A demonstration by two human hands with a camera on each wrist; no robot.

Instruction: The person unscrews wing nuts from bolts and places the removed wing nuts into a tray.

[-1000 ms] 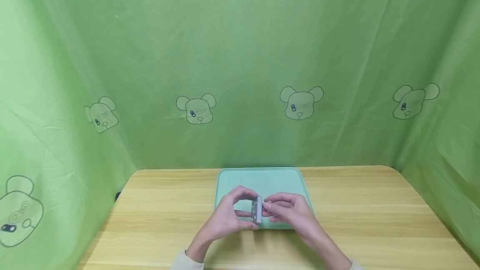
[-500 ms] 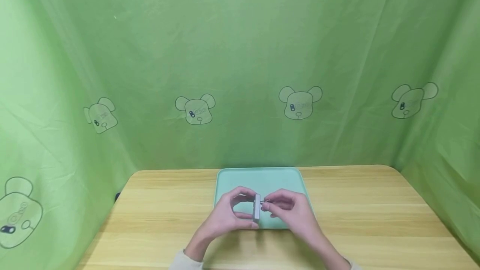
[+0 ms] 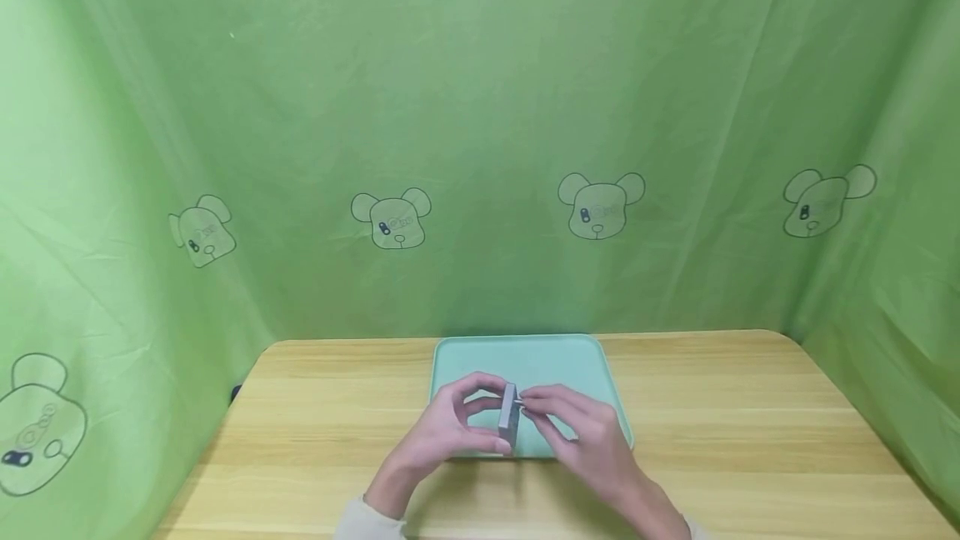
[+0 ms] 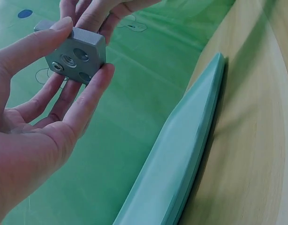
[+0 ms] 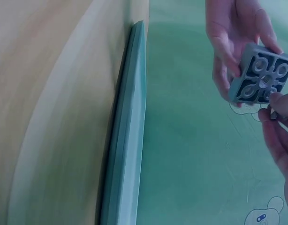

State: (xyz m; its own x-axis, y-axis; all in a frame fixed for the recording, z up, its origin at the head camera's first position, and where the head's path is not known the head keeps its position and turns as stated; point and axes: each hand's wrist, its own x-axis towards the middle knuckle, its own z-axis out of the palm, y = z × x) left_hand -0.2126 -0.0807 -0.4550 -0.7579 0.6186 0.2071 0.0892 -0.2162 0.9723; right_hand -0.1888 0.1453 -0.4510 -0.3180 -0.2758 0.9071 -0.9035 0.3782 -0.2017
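Note:
My left hand (image 3: 442, 427) grips a square grey metal block (image 4: 77, 55) by its edges, thumb on one side and fingertips on the others. Round holes go into the face seen in the left wrist view. The opposite face, in the right wrist view, has ringed holes near its corners and a threaded one in the middle. Between thumb and fingers my right hand (image 3: 596, 440) pinches a small shiny metal piece (image 5: 273, 114), right at one corner hole of the block. The fingers cover most of this piece, and I cannot tell its kind.
Below and behind the hands a mint-green tray (image 3: 525, 357) lies on the wooden table (image 3: 750, 423). A green curtain (image 3: 480, 107) printed with bear heads hangs behind the table and along both sides.
The block has turned, so its right-hand face now shows in the head view, and it has shifted slightly left. My right hand has followed it left, its fingers now straighter.

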